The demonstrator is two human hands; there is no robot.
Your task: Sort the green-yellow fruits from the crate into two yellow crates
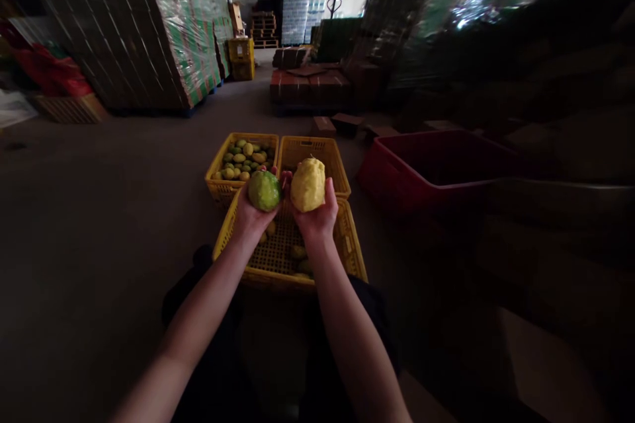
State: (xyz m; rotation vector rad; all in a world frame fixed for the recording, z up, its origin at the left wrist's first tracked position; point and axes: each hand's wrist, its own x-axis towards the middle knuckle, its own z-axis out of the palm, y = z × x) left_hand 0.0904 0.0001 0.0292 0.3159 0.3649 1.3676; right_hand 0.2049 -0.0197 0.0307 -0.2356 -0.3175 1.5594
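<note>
My left hand (252,217) cups a bumpy green fruit (264,192), its fingers partly hidden behind it. Beside it, my right hand (320,219) is curled round a bumpy pale-yellow fruit (308,186) with a small stem on top. The two fruits are held apart, above a yellow plastic crate (353,238). Inside that crate, a few fruits (298,252) lie on the slotted bottom, partly covered by my arms. Beyond it stand two more yellow crates; the left one (212,178) holds many green and yellow fruits, while much of the right one (342,168) is hidden by my right hand.
A large dark-red tub (397,175) stands to the right of the crates. Flat cartons (310,86) lie stacked ahead, with small boxes (323,126) on the floor nearer. Tall plastic-wrapped stacks (183,20) rise on both sides. A pallet jack handle (333,5) shows at the back.
</note>
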